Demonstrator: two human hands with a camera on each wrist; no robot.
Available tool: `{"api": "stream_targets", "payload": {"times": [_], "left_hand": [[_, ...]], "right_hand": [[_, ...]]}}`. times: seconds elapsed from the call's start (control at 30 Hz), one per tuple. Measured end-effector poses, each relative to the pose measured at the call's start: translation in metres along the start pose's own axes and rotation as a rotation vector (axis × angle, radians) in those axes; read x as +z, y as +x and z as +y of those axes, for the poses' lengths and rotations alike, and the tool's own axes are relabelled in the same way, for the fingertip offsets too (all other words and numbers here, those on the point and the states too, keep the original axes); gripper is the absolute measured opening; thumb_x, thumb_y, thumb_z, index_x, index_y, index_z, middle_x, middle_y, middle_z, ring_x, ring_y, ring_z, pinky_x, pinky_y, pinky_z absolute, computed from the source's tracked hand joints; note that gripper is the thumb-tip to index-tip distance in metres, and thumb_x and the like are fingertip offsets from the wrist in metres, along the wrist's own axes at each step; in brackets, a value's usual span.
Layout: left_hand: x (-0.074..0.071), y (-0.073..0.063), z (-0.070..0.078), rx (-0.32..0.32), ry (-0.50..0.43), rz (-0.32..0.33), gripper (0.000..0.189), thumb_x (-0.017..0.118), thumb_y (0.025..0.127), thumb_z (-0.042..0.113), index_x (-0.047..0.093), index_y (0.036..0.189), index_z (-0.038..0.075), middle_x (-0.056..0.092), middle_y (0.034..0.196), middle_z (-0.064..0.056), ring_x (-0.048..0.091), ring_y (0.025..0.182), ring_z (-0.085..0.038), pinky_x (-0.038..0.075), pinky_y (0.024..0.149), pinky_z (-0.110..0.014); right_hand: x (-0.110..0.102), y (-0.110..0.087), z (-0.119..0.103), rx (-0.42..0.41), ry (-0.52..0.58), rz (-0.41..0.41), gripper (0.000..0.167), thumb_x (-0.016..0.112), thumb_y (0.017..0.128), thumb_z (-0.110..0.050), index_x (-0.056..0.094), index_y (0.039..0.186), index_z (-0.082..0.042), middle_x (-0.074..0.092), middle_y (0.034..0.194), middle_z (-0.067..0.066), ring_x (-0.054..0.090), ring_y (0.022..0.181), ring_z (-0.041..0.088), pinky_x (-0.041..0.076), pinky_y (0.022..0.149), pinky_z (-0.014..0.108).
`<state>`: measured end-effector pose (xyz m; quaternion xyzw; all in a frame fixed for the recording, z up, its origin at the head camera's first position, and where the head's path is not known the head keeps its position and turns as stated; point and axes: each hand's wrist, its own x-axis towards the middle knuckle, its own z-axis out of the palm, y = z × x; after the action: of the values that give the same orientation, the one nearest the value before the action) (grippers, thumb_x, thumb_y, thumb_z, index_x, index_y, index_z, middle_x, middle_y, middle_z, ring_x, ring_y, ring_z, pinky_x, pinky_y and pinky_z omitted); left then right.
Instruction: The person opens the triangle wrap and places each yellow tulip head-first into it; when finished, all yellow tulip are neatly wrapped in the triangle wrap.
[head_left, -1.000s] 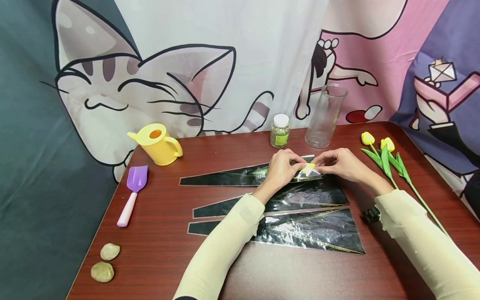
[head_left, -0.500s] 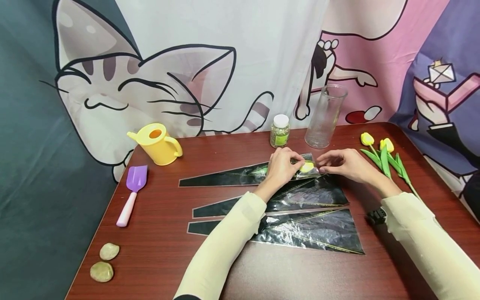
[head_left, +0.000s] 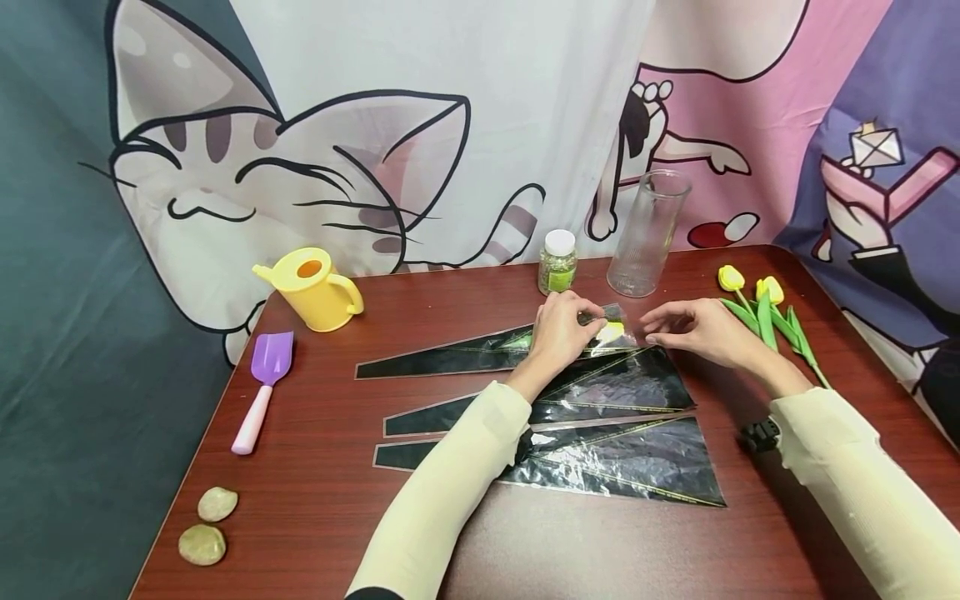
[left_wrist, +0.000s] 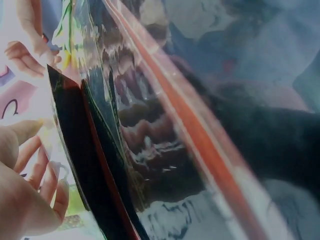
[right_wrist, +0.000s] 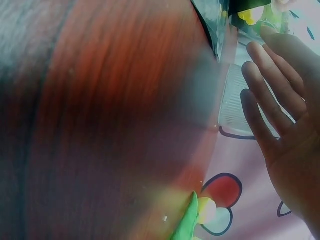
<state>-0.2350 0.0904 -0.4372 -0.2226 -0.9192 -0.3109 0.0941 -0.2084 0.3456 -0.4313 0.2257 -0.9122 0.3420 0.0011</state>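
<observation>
A yellow tulip (head_left: 613, 330) lies inside the rearmost of three black-and-clear flower sleeves (head_left: 435, 358), its bloom at the wide right end. My left hand (head_left: 558, 333) pinches the sleeve's edge beside the bloom with thumb and fingertips; the exact grip is partly hidden. Just off that sleeve's right end hovers my right hand (head_left: 697, 329), fingers loosely extended and seemingly holding nothing, as the right wrist view also suggests. The middle sleeve (head_left: 645, 387) and the front sleeve (head_left: 637, 458) lie flat below, partly under my left forearm.
Behind the hands stand a white-lidded jar (head_left: 558, 262) and a clear glass vase (head_left: 648, 237). Two more yellow tulips (head_left: 765, 312) lie at right. Along the left are a yellow watering can (head_left: 315, 292), a purple toy shovel (head_left: 272, 358) and two stones (head_left: 202, 544).
My right hand has let go of the sleeve's end and drawn slightly to the right. My left hand keeps its place by the bloom, and the rear sleeve has shifted a little left.
</observation>
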Motion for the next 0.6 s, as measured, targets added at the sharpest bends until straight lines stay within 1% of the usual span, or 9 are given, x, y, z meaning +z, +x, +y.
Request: {"api": "stream_targets", "payload": {"times": [0.1,0.2,0.37,0.47,0.6], "left_hand": [[-0.001,0.000,0.000,-0.013,-0.001,-0.002,0.019,0.076,0.086,0.038,0.079,0.101,0.027,0.064,0.101,0.010,0.053,0.097,-0.011,0.042,0.083,-0.029],[-0.003,0.000,0.001,-0.014,0.003,-0.005,0.021,0.075,0.086,0.039,0.078,0.103,0.028,0.064,0.104,0.010,0.053,0.099,-0.011,0.042,0.084,-0.029],[-0.008,0.000,0.002,0.006,-0.003,-0.002,0.020,0.074,0.087,0.038,0.078,0.103,0.027,0.064,0.104,0.009,0.053,0.098,-0.011,0.042,0.084,-0.030],[-0.011,-0.002,0.002,0.015,-0.011,0.003,0.019,0.075,0.087,0.036,0.078,0.103,0.026,0.064,0.103,0.010,0.053,0.096,-0.011,0.043,0.084,-0.030],[-0.015,-0.007,0.002,0.033,-0.040,-0.010,0.018,0.075,0.087,0.035,0.079,0.102,0.025,0.065,0.100,0.009,0.052,0.090,-0.009,0.043,0.079,-0.029]], "right_hand": [[-0.001,-0.001,0.000,0.014,0.008,0.012,0.023,0.078,0.085,-0.015,0.073,0.108,-0.014,0.071,0.086,-0.007,0.065,0.070,0.013,0.050,0.064,0.023],[-0.001,-0.002,0.000,0.021,0.016,0.016,0.023,0.078,0.085,-0.016,0.073,0.107,-0.014,0.071,0.085,-0.006,0.066,0.069,0.014,0.050,0.063,0.024],[-0.003,-0.005,0.001,0.036,0.025,0.014,0.023,0.077,0.086,-0.017,0.073,0.108,-0.013,0.070,0.083,-0.005,0.067,0.068,0.018,0.050,0.063,0.023],[-0.005,-0.007,0.001,0.041,0.012,0.028,0.023,0.077,0.086,-0.018,0.073,0.108,-0.012,0.070,0.084,-0.006,0.066,0.069,0.016,0.049,0.064,0.022],[-0.008,-0.013,0.002,0.034,-0.021,0.058,0.022,0.078,0.085,-0.018,0.074,0.106,-0.012,0.070,0.084,-0.006,0.064,0.072,0.013,0.049,0.064,0.020]]}}
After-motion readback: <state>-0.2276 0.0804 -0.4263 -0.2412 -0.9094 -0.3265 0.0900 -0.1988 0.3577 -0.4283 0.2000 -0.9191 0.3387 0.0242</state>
